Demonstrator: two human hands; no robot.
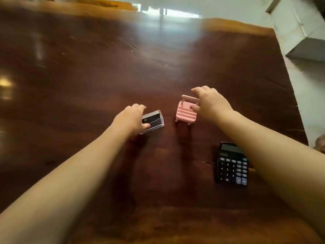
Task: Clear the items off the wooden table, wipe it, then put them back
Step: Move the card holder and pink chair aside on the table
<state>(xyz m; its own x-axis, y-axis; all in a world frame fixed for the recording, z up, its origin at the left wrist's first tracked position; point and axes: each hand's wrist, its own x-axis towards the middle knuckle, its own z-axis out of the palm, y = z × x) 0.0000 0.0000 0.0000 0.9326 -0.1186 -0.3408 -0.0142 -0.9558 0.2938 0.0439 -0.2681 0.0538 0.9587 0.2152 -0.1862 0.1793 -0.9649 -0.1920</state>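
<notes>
Both my bare arms reach out across the dark wooden tabletop [88, 71], seen from above at mid-frame. My left hand [131, 118] closes on a clear plastic case [154, 121] with dark contents, thumb on its near edge and fingers [139, 107] curled over its far end; whether the case rests on the wood or sits just off it, I cannot tell. Just right of it, apart from the case, stands a small pink stand [186, 110] shaped like a tiny suitcase, upright on its little legs. My right hand [210, 101] is on it, thumb against its right side, the other fingers [197, 89] arched over its raised handle. A black desk calculator [231, 164] lies flat at lower right of the frame, keys up, partly under my right forearm and well apart from both hands. A grey box [299, 27] fills the upper right corner, beyond the tabletop's edge.
</notes>
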